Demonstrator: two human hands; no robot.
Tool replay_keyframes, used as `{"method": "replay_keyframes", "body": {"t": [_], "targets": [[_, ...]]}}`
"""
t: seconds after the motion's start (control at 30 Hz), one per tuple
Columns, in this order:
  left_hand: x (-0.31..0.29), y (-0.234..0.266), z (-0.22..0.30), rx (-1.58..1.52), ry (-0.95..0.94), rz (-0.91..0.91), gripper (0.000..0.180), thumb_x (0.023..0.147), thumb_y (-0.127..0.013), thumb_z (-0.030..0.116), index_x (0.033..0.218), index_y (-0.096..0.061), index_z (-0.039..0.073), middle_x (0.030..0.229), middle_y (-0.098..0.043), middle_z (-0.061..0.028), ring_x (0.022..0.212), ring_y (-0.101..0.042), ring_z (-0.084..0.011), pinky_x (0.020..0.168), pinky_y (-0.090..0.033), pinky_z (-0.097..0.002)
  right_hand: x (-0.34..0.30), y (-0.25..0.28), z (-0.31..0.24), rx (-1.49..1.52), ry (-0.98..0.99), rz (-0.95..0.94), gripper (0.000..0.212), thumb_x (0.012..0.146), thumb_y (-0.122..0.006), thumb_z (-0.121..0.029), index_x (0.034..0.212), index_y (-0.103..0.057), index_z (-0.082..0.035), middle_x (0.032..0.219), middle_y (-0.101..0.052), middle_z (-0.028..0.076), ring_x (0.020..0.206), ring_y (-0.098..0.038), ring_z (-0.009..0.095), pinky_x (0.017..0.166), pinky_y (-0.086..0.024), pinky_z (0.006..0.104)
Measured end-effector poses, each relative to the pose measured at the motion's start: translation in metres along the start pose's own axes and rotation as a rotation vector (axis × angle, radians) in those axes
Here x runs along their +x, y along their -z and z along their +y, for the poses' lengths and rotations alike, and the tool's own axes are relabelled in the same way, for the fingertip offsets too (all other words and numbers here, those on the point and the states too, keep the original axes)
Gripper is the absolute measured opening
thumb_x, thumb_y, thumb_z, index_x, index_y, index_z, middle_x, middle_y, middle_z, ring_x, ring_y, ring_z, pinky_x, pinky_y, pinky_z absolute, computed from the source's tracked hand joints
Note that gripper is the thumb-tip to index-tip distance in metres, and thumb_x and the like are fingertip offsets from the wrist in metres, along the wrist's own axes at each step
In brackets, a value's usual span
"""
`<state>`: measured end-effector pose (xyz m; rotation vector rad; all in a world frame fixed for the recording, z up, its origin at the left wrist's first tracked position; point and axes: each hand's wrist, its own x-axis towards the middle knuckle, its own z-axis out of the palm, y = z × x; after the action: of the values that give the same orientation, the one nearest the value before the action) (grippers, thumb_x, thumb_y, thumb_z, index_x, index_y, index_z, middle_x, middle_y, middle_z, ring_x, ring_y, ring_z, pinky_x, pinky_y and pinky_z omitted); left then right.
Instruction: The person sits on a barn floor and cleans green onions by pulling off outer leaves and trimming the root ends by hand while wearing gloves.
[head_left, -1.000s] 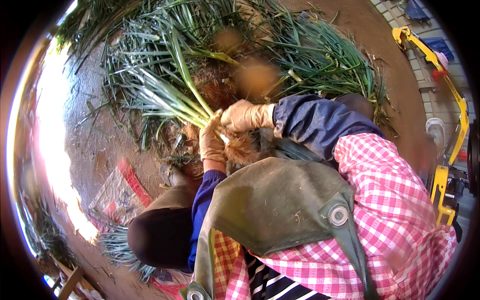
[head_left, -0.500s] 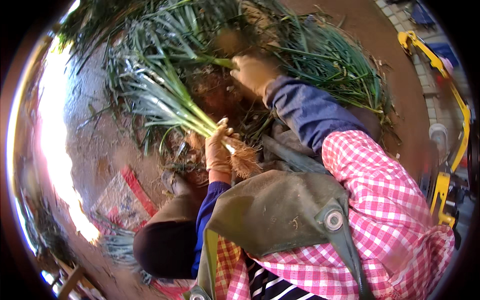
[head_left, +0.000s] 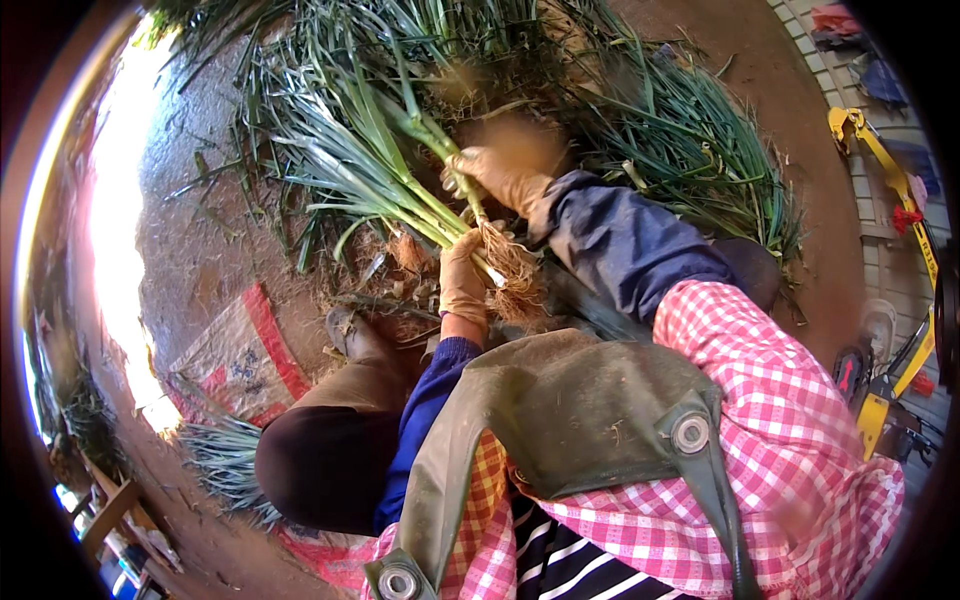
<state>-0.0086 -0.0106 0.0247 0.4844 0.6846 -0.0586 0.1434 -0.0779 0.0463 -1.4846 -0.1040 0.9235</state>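
A wide heap of green onions [head_left: 620,130] covers the dirt floor [head_left: 210,260] ahead of you, and your left hand [head_left: 463,285] is closed on a bunch [head_left: 400,195] just above its dangling roots [head_left: 512,275]. The stalks look light, limp and bruisable, best gripped low by the firm white base. Your right hand [head_left: 505,170], reaching into the heap half a second ago, now pinches a single stalk [head_left: 440,140] beside the bunch.

Matt rubbery apron [head_left: 560,420], checked cloth sleeve [head_left: 790,400], rough earthen ground [head_left: 210,240]
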Motion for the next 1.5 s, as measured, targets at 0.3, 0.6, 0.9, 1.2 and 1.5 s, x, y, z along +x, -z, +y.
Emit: {"method": "replay_keyframes", "body": {"t": [0.3,0.6,0.9,1.2,1.5], "targets": [[-0.014,-0.014,0.007,-0.023,-0.015,-0.071,0.020,0.081,-0.060,0.006,0.100,-0.059,0.000,0.079,-0.060,-0.0044,0.068,-0.061,-0.0172,0.063,-0.053,-0.0285,0.003,-0.001,0.015,-0.780,0.422,0.443,0.033,0.088,-0.053,-0.039,0.092,-0.059,-0.007,0.077,-0.063,0.014,0.072,-0.060,0.032,0.065,-0.046,0.0395],[-0.011,-0.012,0.015,-0.059,-0.151,-0.081,0.017,0.079,-0.060,0.006,0.093,-0.059,-0.004,0.076,-0.060,-0.0070,0.065,-0.059,-0.0157,0.057,-0.051,-0.0267,-0.082,-0.020,-0.001,0.002,0.346,-0.074,0.027,0.094,-0.050,-0.025,0.098,-0.057,0.001,0.079,-0.063,0.008,0.048,-0.051,0.006,0.044,-0.044,0.0168],[-0.006,-0.003,0.012,-0.040,-0.060,-0.176,0.031,0.082,-0.056,0.006,0.110,-0.059,-0.004,0.078,-0.062,-0.0084,0.065,-0.061,-0.0170,0.059,-0.052,-0.0269,-0.190,0.211,-0.078,-1.864,-0.218,0.132,0.027,0.085,-0.057,-0.028,0.093,-0.066,-0.004,0.091,-0.066,0.011,0.075,-0.065,0.023,0.064,-0.052,0.0366],[-0.004,0.017,0.021,0.030,-0.112,-0.162,0.033,0.080,-0.059,0.007,0.111,-0.060,-0.002,0.067,-0.053,0.0008,0.065,-0.059,-0.0145,0.061,-0.051,-0.0244,-0.060,0.037,-0.055,-0.594,-0.241,-0.039,0.048,0.090,-0.049,-0.047,0.106,-0.061,-0.003,0.101,-0.064,0.012,0.088,-0.061,0.023,0.074,-0.049,0.0364],[-0.006,0.013,0.009,-0.108,-0.067,-0.088,0.010,0.079,-0.061,0.004,0.088,-0.059,0.002,0.072,-0.056,0.0006,0.063,-0.052,-0.0105,0.061,-0.045,-0.0214,-0.032,-0.041,-0.022,-0.546,0.065,0.103,0.029,0.080,-0.065,-0.028,0.091,-0.061,-0.002,0.070,-0.062,0.008,0.059,-0.058,0.017,0.057,-0.046,0.0334]]}}
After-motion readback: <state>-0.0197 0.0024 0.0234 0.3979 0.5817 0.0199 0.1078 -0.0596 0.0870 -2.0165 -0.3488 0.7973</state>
